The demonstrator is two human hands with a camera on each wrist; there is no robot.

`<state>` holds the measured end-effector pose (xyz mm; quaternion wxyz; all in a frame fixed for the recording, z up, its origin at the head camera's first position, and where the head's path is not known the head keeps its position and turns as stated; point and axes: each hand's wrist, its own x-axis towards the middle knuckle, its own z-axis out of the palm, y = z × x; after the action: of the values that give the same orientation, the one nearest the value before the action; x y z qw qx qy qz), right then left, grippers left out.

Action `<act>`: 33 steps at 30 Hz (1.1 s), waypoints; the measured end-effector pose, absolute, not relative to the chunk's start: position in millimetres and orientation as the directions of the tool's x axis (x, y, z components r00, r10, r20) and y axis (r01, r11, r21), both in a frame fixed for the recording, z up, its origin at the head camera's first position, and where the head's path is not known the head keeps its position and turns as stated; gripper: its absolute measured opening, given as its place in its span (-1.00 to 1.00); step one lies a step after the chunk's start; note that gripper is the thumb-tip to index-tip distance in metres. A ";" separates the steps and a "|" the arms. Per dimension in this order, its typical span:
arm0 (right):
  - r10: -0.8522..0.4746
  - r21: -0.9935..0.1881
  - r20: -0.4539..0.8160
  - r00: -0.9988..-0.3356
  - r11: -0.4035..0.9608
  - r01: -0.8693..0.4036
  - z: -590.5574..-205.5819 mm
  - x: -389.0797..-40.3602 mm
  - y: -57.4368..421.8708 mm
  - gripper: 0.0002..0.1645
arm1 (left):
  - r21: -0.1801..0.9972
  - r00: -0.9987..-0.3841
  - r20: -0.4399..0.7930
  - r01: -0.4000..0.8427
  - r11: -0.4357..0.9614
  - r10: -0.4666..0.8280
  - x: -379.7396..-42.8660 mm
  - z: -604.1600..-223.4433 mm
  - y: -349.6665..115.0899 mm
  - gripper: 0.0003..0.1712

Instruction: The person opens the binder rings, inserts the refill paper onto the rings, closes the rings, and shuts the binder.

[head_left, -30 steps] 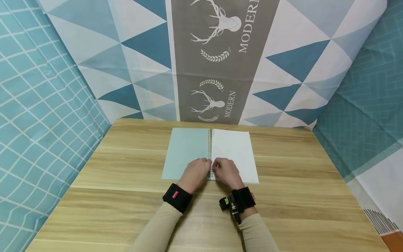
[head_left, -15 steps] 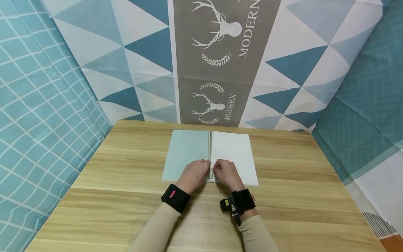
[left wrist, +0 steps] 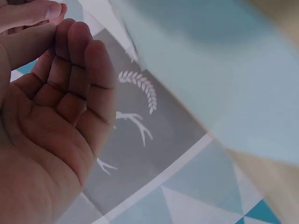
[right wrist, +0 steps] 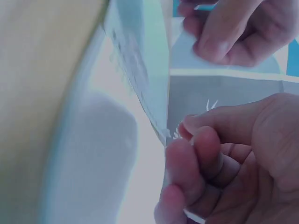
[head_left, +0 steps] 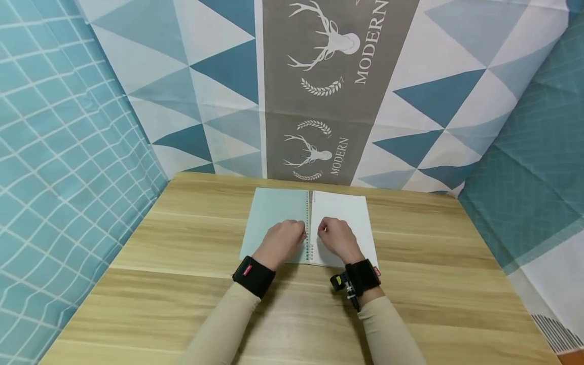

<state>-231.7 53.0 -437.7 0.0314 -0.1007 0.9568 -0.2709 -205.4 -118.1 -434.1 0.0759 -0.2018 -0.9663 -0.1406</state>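
A spiral-bound notebook lies spread on the table in the head view, its pale teal cover (head_left: 274,205) at left and a white page (head_left: 342,205) at right. Small rings (head_left: 307,213) run down the spine between them. My left hand (head_left: 282,241) is over the cover side, knuckles up, fingers curled toward the spine. The left wrist view shows its palm (left wrist: 42,126) with nothing in it. Over the white page is my right hand (head_left: 339,238). In the right wrist view its thumb (right wrist: 219,121) meets the curled fingers, and no object shows between them.
The wooden table (head_left: 182,243) extends around the notebook on all sides. A patterned cloth (head_left: 310,111) hangs behind it, with a blue checked cloth (head_left: 59,152) along the left. Each wrist wears a black band (head_left: 254,277); a small camera (head_left: 339,282) sits by the right one.
Both hands have come away from the lower rings, moving slightly farther up the notebook, and the gap between them is wider. The notebook stays spread flat.
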 end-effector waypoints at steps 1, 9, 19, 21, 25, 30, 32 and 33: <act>-0.214 -0.519 0.007 -0.977 0.834 -0.187 -435.1 -236.7 54.3 -0.85 | 0.244 -0.908 0.206 0.409 0.879 0.365 -209.5 -430.4 -119.0 -0.79; -0.299 -0.570 0.202 -0.933 0.738 -0.360 -429.4 -296.9 59.5 -0.81 | 0.293 -0.916 0.202 0.395 0.871 0.348 -270.3 -414.7 -117.5 -0.77; -0.210 -0.721 0.068 -0.975 0.665 -0.193 -471.0 -337.7 50.8 -0.89 | 0.399 -0.962 0.060 0.268 0.877 0.267 -324.4 -454.4 -114.1 -0.81; -0.205 -0.711 -0.012 -0.979 0.690 -0.136 -473.1 -338.8 49.0 -0.89 | 0.392 -0.972 0.034 0.227 0.891 0.232 -327.1 -459.3 -113.9 -0.85; -0.182 -0.707 -0.105 -0.978 0.705 -0.055 -468.5 -338.4 47.4 -0.83 | 0.421 -0.979 0.014 0.189 0.887 0.202 -328.3 -463.0 -110.2 -0.89; -0.202 -0.696 -0.160 -0.966 0.717 -0.034 -464.9 -340.0 49.7 -0.77 | 0.409 -0.980 0.025 0.192 0.892 0.199 -330.3 -464.6 -103.2 -0.89; -0.207 -0.690 -0.181 -0.962 0.724 -0.026 -464.2 -341.5 50.9 -0.74 | 0.394 -0.981 0.034 0.187 0.900 0.189 -331.4 -464.8 -100.7 -0.88; -0.206 -0.689 -0.185 -0.961 0.724 -0.022 -463.5 -342.4 51.4 -0.72 | 0.388 -0.982 0.039 0.184 0.903 0.184 -332.3 -464.8 -99.7 -0.87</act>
<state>-342.4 51.4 -463.5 0.1252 -0.0619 0.9200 -0.3661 -332.3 -99.7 -464.8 0.0006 -0.0945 -0.9755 -0.1988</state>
